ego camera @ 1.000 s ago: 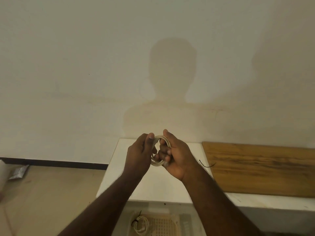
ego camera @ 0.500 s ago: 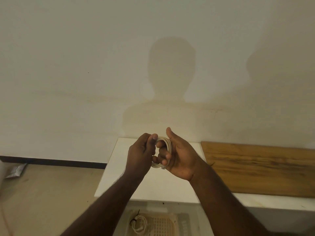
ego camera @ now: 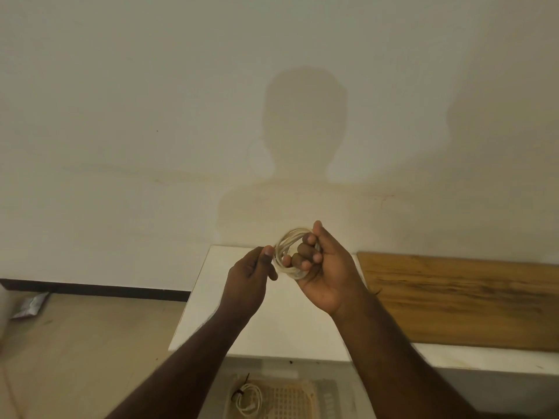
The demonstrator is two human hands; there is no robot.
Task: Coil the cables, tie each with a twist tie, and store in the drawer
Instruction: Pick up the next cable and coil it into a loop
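A white cable [ego camera: 286, 247] wound into a small coil hangs in the air above the white table [ego camera: 242, 313]. My right hand [ego camera: 322, 269] grips the coil's right side, fingers curled through the loops. My left hand [ego camera: 251, 278] pinches the coil's left edge between thumb and forefinger. Below the table's front edge, an open drawer with a cream perforated tray [ego camera: 284, 399] holds another white coiled cable [ego camera: 248, 399] bound with a black twist tie [ego camera: 240, 390]. A thin black tie [ego camera: 376, 290] peeks out behind my right wrist on the table.
A wooden board [ego camera: 459, 300] lies on the table's right part against the wall. Tan floor [ego camera: 75, 343] stretches to the left, with a silver packet [ego camera: 28, 308] near the dark skirting. The wall behind carries my shadow.
My hands have drawn slightly apart. The left hand slid from over the coil to its left edge, and the coil now shows as open loops in the right hand.
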